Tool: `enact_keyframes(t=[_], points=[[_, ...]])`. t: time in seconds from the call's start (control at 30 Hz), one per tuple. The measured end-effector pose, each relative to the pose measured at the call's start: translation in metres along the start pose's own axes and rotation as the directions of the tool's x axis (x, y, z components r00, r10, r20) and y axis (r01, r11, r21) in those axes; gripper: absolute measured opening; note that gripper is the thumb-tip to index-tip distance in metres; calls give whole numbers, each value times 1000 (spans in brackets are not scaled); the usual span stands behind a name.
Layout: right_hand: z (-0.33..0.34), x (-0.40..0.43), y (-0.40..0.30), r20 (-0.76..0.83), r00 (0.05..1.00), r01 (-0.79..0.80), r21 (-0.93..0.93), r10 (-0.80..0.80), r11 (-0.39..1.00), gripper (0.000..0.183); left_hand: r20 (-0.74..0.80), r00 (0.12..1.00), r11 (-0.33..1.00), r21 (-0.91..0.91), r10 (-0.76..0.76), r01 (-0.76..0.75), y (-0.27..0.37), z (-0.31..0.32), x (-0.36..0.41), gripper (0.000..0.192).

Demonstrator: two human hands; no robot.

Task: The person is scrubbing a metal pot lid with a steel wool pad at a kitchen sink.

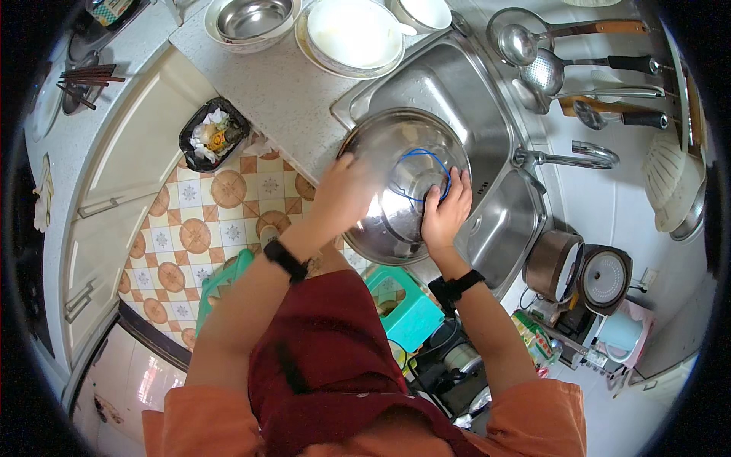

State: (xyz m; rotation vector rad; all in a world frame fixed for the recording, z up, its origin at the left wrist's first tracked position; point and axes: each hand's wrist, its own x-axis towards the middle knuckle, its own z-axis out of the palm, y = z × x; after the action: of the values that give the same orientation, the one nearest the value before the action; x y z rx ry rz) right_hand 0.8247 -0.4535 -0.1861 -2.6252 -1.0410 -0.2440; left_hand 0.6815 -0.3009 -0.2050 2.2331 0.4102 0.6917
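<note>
A large shiny metal basin or pot (365, 137), wide and round, lies over the near part of the steel double sink (445, 74). At its right side my right hand (448, 211) rests with the fingertips on the metal and the thumb near a blue cord loop (420, 153). My left hand (351, 194), blurred, is over the basin's left side; whether it holds anything is hidden by the blur. The steel faucet (565, 160) stands to the right of the basin.
Stacked bowls and plates (354, 34) and a metal bowl (254, 17) stand on the counter beyond. Ladles (517, 45) hang on the right wall, above a rice cooker (554, 265). A waste bin (214, 134) and a green stool (420, 320) stand on the floor.
</note>
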Motion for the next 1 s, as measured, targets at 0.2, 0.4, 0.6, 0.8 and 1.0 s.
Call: enact_keyframes(t=[0.2,0.4,0.6,0.8,1.0], points=[[-1,1,4,8,1000,6,19,-6,1000,50,-102,995,1000,10,-2,3,-3,11,13,18],[-2,0,2,11,1000,-4,64,3,998,49,-113,993,998,-61,-25,18,4,6,-23,20],[-9,17,2,79,987,-154,158,143,975,41,-62,998,998,-62,-14,10,6,4,-22,23],[-9,29,5,175,899,-427,159,401,890,40,-52,998,997,-72,-33,30,8,2,-22,23],[-22,36,-1,242,938,-273,76,248,959,44,-39,998,997,-63,-49,46,10,1,-23,22]])
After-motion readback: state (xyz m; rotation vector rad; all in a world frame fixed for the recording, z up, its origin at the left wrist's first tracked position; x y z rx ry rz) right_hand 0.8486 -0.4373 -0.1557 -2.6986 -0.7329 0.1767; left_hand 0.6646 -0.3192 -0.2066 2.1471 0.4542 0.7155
